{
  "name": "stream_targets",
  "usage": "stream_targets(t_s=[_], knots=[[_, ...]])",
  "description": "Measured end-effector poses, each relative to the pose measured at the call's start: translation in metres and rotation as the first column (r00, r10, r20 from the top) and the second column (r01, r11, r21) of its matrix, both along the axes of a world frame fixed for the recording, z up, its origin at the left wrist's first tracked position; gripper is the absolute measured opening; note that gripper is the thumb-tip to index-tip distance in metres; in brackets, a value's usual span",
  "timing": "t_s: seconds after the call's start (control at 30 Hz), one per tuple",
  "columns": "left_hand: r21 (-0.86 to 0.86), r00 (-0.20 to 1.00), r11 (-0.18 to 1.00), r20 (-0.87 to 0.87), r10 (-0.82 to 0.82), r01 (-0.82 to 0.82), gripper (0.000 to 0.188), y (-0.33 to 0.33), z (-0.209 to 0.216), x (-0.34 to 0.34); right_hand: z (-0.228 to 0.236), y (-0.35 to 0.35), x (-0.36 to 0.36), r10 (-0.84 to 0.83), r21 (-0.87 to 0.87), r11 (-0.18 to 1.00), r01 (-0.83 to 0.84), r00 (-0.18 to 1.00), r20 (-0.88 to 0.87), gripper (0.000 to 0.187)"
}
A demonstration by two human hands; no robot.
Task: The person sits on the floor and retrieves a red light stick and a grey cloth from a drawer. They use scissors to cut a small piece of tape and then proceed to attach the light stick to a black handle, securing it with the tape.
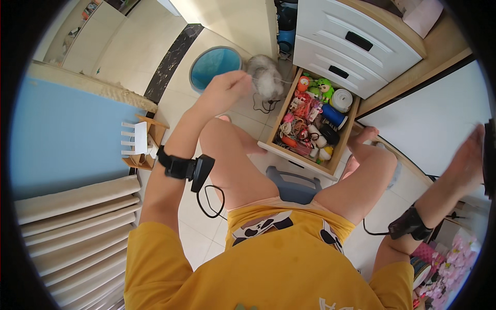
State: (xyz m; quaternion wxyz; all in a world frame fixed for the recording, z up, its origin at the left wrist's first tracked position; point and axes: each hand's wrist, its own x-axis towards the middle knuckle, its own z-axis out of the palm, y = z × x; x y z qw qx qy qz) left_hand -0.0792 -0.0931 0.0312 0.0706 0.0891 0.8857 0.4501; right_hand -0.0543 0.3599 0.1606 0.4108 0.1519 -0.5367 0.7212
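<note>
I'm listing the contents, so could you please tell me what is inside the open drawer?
The drawer holds a white roll, a blue roll, a green figure, tangled strands and other small things. They largely cover its bottom, so whatever lies beneath them cannot be seen.

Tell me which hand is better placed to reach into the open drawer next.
Likely the left hand: it appears nearer the open drawer, while the right hand is out near the picture's right edge.
</note>
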Motion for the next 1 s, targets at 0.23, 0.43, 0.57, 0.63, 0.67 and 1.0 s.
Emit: stream_targets(t_s=[0.23,0.43,0.57,0.63,0.67,1.0], knots=[[0.524,0.953,0.797,-0.207,-0.223,0.300,0.023,0.076,0.118,0.050,-0.070,-0.151,0.002,0.426,-0.029,0.831,-0.555,0.603,0.675,0.026],[0.603,0.807,0.538,-0.452,-0.379,0.590,0.025,0.102,0.140,0.057,-0.078,-0.205,0.010,0.679,-0.046,0.472,-0.880,0.330,0.656,0.022],[0.794,0.884,0.409,-0.460,-0.080,0.450,0.018,0.081,0.138,0.031,-0.079,-0.202,0.023,0.623,-0.017,0.316,-0.949,0.194,0.757,0.018],[0.766,0.906,0.567,-0.416,0.078,0.302,0.021,0.056,0.125,0.011,-0.085,-0.184,0.022,0.661,-0.033,0.461,-0.887,0.318,0.680,0.018],[0.665,0.893,0.714,-0.430,0.129,0.217,0.025,0.040,0.113,0.003,-0.087,-0.174,0.020,0.668,-0.048,0.527,-0.849,0.379,0.640,0.018],[0.016,0.998,1.000,0.059,0.022,-0.023,0.058,0.027,-0.054,-0.011,-0.002,-0.094,0.040,0.626,-0.023,0.756,-0.654,0.713,0.317,0.025]])
